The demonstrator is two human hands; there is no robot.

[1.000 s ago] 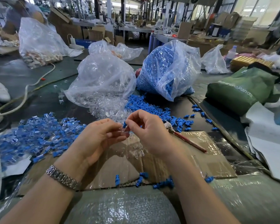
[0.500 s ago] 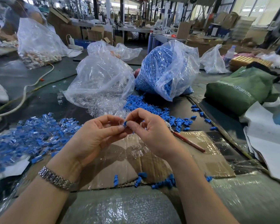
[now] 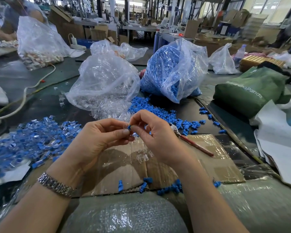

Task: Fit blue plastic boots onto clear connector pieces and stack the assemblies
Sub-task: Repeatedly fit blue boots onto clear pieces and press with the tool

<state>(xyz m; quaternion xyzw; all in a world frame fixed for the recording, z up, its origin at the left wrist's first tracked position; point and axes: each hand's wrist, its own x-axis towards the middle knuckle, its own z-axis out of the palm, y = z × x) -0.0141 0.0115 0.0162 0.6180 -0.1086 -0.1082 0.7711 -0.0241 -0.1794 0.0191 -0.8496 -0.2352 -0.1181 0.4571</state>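
Factory floor – bulk bags of blue boots (image 3: 165,71), stacked cartons (image 3: 97,31), long workbenches (image 3: 136,28)

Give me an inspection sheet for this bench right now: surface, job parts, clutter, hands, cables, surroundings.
Surface: dark table, taped cardboard sheet in front of the person.
Job's things: blue boot pinched between both hands; heap of finished assemblies at left; bag of clear connectors; bag of blue boots; loose boots spilled beside it.
Clutter: red-handled tool, green bag, white sheets.
Grippers: left hand and right hand both pinch the boot.
Cables: white cable at far left.
Surroundings: factory hall, cartons, another worker.
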